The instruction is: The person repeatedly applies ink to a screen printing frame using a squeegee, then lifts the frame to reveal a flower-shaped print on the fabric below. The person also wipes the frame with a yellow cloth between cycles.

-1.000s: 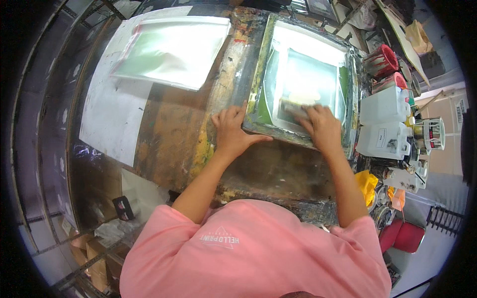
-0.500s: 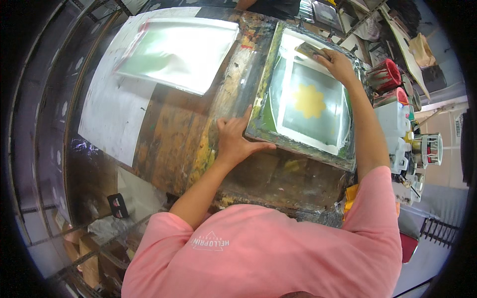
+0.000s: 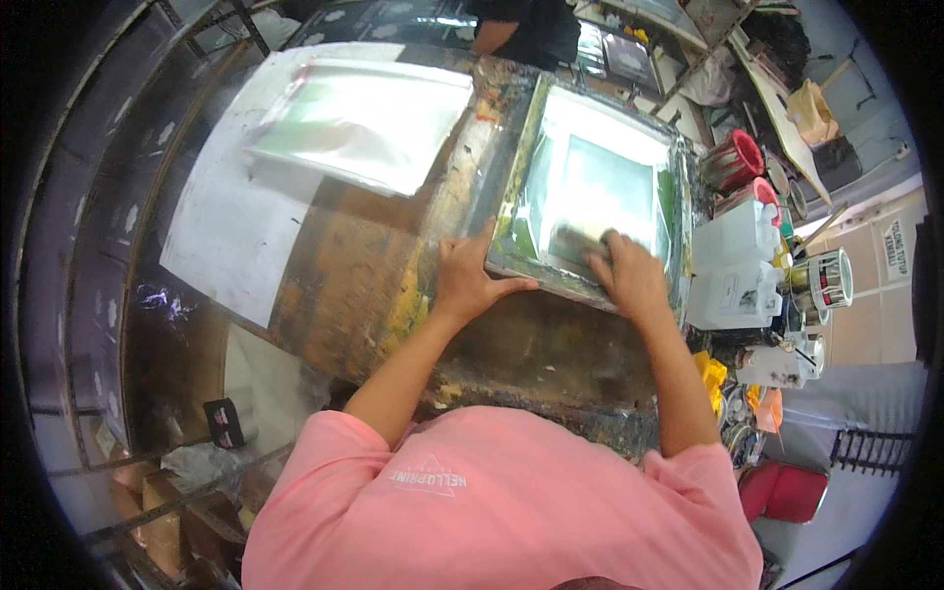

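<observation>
A screen printing frame lies on the paint-stained table, its pale mesh bordered in white and green. At its near left corner, my left hand braces the frame, thumb along the near edge and forefinger up the left side. My right hand grips a squeegee low on the mesh, close to the near edge. Both hand and squeegee are smeared by motion. Glare washes out the middle of the mesh, and the yellow shape there is not visible now.
A clear plastic-like sheet lies at the left, partly over white paper. Along the right stand red-stained paint cans, white jugs and a drip-streaked tub. Another person's arm shows beyond the table.
My right hand has drawn the squeegee from the far end of the screen to near its close edge. The yellow shape has gone from sight. My left hand stays at the corner.
</observation>
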Tool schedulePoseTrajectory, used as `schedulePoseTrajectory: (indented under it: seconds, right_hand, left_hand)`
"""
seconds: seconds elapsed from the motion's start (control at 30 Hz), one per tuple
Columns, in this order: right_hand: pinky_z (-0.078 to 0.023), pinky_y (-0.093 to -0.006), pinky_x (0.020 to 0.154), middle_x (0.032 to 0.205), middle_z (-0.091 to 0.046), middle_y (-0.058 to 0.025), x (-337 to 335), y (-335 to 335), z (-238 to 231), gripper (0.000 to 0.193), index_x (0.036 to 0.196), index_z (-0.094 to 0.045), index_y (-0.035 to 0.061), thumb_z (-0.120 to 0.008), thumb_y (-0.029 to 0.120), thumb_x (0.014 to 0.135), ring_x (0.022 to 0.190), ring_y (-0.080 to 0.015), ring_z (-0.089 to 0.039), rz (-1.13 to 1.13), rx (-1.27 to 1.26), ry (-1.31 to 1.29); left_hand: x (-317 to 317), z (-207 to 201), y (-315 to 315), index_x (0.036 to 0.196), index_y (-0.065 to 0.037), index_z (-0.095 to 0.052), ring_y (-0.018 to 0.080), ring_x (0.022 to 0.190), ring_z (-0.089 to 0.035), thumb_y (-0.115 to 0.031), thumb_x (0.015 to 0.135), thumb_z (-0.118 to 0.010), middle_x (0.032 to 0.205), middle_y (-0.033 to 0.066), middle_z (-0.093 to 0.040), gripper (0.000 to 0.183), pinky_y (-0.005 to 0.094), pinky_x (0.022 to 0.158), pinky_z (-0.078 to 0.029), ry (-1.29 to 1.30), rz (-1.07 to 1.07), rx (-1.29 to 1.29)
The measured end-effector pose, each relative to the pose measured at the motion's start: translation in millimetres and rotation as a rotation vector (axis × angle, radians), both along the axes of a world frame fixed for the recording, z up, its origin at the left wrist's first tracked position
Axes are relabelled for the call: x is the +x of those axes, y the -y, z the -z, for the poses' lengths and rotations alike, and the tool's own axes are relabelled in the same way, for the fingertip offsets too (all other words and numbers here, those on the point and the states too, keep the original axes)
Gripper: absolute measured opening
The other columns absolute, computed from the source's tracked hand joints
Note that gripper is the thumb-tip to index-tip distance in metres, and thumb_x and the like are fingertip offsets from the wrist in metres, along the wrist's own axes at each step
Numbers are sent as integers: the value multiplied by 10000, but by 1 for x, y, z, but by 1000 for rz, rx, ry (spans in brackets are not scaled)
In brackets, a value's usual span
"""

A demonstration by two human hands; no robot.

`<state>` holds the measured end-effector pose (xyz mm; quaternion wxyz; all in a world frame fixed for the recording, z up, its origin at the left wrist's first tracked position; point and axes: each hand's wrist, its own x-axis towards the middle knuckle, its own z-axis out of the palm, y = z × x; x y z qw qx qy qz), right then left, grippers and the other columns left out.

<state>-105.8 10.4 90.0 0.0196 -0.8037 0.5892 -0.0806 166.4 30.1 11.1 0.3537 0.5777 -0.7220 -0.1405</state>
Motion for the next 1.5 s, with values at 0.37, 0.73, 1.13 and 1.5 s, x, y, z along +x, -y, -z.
schedulePoseTrajectory:
  seconds: [0.37,0.73,1.13,1.5]
  right_hand:
    - [-399,-519,965,977,-664,-133,17,-7,-94,281,1029,-670,49,-647,322,969,986,-317,-629,39,-573,-41]
    - [-406,-444,872,889,-661,-131,12,56,-176,330,931,-680,44,-585,346,1024,920,-318,-646,79,-613,84]
    - [-476,-539,858,1023,-706,-278,-11,93,-191,437,1094,-732,31,-537,420,1051,964,-497,-649,118,-459,136]
    - [-483,-469,1047,1354,-674,-231,-39,114,-163,569,1380,-656,19,-464,465,1084,1246,-426,-637,148,-464,77]
  left_hand:
    - [-37,-80,26,1576,143,-288,320,1288,-590,-457,860,-864,1443,315,-535,1098,389,1005,-515,-629,58,-92]
    - [-16,30,36,1325,53,-608,407,1071,-554,-329,967,-699,1136,211,-590,531,533,936,-451,232,-255,4]
    - [-59,-38,105,932,29,-648,462,957,-622,-94,917,-616,1035,255,-641,127,540,839,-509,-303,41,-178]
    - [110,-91,116,763,33,-700,483,854,-643,-179,942,-568,815,299,-647,307,568,826,-506,-215,-318,-269]
